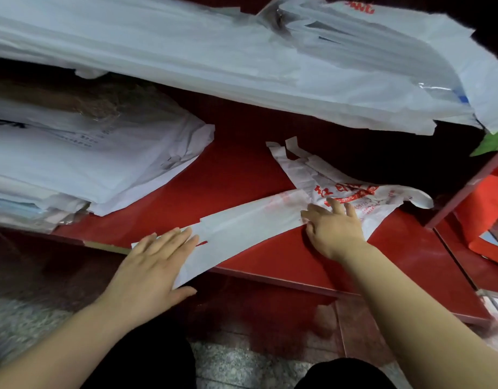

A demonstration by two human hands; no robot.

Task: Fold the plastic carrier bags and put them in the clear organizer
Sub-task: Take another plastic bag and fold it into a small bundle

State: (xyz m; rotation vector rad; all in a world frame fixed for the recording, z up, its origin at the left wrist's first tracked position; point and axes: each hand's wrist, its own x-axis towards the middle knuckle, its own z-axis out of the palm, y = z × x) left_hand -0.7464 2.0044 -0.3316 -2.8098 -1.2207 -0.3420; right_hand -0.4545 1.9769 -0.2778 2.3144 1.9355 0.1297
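Both flat, gripping nothing — left hand (155,265), right hand (335,228) pin the carrier bag (242,223); looks limp, slippery — best pinched at one end.

Perhaps a shop: red counter (242,169), stacked carrier bags (87,164).

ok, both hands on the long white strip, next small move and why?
Probably fold the end under the left hand over toward the right hand: the white bag strip already lies flat and narrow on the red table, pinned at both ends, so shortening it seems next.
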